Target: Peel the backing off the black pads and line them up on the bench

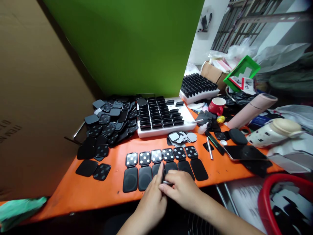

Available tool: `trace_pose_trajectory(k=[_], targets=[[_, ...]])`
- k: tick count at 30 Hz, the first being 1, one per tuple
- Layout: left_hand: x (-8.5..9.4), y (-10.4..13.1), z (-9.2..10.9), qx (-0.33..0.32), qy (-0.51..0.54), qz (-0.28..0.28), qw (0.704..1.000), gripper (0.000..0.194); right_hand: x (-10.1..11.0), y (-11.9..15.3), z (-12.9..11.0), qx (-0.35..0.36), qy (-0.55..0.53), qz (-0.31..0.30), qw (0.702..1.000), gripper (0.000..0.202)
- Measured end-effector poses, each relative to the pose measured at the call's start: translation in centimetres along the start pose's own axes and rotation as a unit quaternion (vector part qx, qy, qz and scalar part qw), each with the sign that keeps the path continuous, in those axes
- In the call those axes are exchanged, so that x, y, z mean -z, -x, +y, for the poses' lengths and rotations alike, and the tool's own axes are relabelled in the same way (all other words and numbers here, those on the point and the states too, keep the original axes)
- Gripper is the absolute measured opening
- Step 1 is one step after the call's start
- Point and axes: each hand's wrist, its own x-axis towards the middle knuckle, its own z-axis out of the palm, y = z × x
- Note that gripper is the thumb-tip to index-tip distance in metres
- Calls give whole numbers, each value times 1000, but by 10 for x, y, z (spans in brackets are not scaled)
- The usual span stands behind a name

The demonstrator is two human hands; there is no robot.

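My left hand (pixel 153 195) and my right hand (pixel 182 187) meet at the table's front edge. The right fingers are closed round a slim metallic rod (pixel 168 183), mostly hidden. My left index finger points forward, with a thin dark edge beside it; what the left fingers hold is hidden. Just beyond is a row of several opened black hinged square cases (pixel 130 179). Their far halves (pixel 144 158) carry pale round dots, and the near halves are plain black. My hands cover parts of the middle cases.
A pile of black cases (pixel 114 112) lies left of a white foam tray (pixel 146 133) with black pieces standing in rows. Grey-white cut pieces (pixel 179 137), a silver pen-like tool (pixel 209 148), a phone (pixel 244 152) and a red mug (pixel 217 106) lie rightward. A red bin (pixel 265 195) stands lower right.
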Motion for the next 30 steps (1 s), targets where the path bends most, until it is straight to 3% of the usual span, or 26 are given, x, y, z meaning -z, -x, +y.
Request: trace_pose_trajectory(k=[8,18,23,25,28,30], targets=[[-3,-3,3,-2,-6,23,1000,63,-2,-1,8,10,-26,3,1000,27],[-7,-3,4,13,29,29,999,62,7,3,-5,-25,-13,2,1000,22],[-7,-3,11,13,108,19,994,63,2,0,-1,-17,-114,12,993,24],[-8,-3,12,21,180,14,983,71,-5,-1,4,-39,-225,-3,974,25],[-10,-2,10,69,303,-15,950,85,-13,-1,12,-101,-429,-54,896,32],[-11,-1,8,80,314,-27,945,86,-12,-1,12,-116,-467,-49,875,34]])
